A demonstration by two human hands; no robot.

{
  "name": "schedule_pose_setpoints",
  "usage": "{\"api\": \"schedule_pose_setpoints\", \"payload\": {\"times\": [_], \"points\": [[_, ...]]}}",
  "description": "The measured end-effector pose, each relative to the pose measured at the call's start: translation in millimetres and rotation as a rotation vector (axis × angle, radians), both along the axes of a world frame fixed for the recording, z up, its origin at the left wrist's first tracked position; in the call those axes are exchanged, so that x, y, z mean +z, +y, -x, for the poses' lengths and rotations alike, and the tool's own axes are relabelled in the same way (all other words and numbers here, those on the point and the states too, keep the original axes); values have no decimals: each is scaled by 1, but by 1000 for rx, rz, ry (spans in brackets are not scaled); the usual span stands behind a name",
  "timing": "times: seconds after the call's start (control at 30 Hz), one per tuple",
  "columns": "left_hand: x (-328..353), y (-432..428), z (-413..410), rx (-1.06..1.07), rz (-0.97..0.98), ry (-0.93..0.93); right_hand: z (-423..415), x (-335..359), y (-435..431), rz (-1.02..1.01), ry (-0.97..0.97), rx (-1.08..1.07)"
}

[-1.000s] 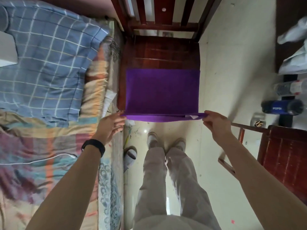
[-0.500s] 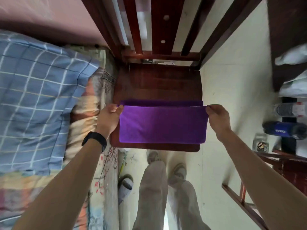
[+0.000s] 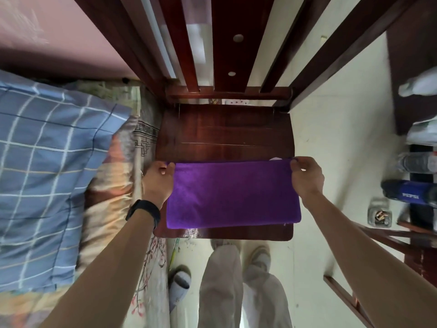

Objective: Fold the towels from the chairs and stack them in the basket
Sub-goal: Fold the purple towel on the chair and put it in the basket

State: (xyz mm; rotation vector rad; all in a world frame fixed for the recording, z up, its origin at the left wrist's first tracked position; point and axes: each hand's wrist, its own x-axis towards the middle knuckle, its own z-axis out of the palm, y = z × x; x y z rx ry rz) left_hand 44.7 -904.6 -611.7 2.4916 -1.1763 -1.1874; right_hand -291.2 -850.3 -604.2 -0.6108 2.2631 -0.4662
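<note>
Towel, purple, lies folded double on the front half of the chair seat, its near edge just short of the seat's front. At far left we see the bed with a blue checked cover, close against the chair. Our left hand, a black band on its wrist, pinches the towel's far left corner. Our right hand pinches the far right corner, where a white tag peeks out. The hands are well apart, one at each end. Pale floor runs right of the chair. Toward the right edge stands a small jar, its contents too small to tell, near a Pepsi bottle lying on its side. A second ago the towel lay spread flat with our hands at its near edge; that edge has since been carried over to the far one.
</note>
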Motion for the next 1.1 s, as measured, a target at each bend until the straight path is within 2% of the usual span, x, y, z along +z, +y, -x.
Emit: {"api": "schedule_pose_setpoints", "payload": {"times": [0.23,0.43,0.67,0.7,0.77,0.83,0.93,1.0,1.1], "points": [[2,-2,11,-18,37,-136,-10,-7,-2,22,179,102],[-5,-1,3,-23,105,-99,-16,-18,6,112,232,93],[7,19,22,-201,183,-314,-15,-17,13,146,194,51],[8,27,26,-244,224,-379,-17,-14,17,156,238,76],[8,48,36,-404,323,-475,-31,-5,28,220,408,240],[1,70,46,-636,394,-434,-54,-1,39,293,500,498],[-21,89,50,-802,333,-364,-71,-20,50,147,498,813],[-37,92,43,-796,281,-396,-62,-38,48,18,498,860],[-52,94,35,-808,271,-433,-46,-53,44,-8,514,888]]}}
